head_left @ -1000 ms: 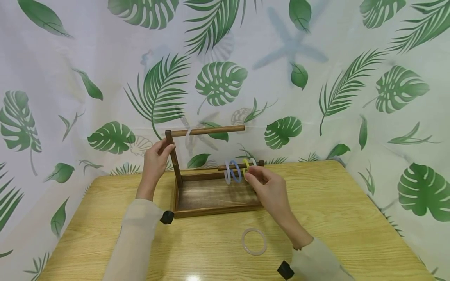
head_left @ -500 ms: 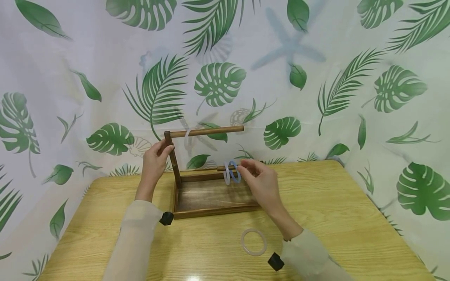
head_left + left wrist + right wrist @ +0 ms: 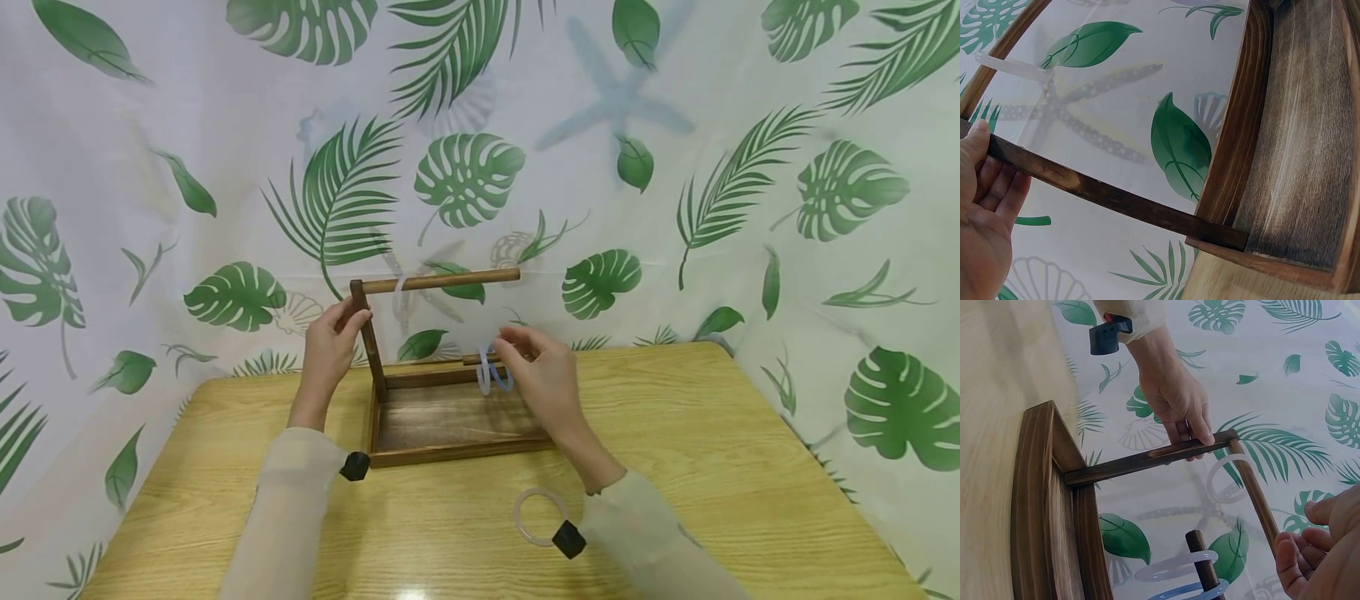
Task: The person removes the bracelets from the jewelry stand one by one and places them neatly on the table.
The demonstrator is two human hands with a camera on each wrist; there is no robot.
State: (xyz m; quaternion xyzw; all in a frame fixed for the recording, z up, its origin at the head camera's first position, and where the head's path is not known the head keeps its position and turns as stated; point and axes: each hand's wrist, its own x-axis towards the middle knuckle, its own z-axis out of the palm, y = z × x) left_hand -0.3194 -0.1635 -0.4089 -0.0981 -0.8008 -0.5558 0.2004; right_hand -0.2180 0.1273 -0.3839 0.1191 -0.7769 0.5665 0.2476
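A brown wooden stand with a tray base (image 3: pixel 465 452) sits on the table. My left hand (image 3: pixel 330 350) grips its upright post (image 3: pixel 1091 191) near the top, thumb on one side and fingers on the other. A whitish translucent bangle (image 3: pixel 1212 482) hangs on the upper rod (image 3: pixel 457 279), near the post. On the lower rod (image 3: pixel 1205 570) hang a pale lilac bangle (image 3: pixel 479 380) and a blue bangle (image 3: pixel 502 387). My right hand (image 3: pixel 546 383), fingers loosely bent with a gap to the thumb, is beside the blue bangle and hides the rod's right part.
A pale pink bangle (image 3: pixel 517 515) lies flat on the wood-grain table (image 3: pixel 420 525) in front of the stand, partly covered by the black wrist camera (image 3: pixel 569 539). A leaf-print curtain (image 3: pixel 480 92) hangs right behind the table.
My right hand has moved left along the lower rod, from the yellow bangle to the blue one, now covering the yellow and white ones. My left hand keeps its grip on the post.
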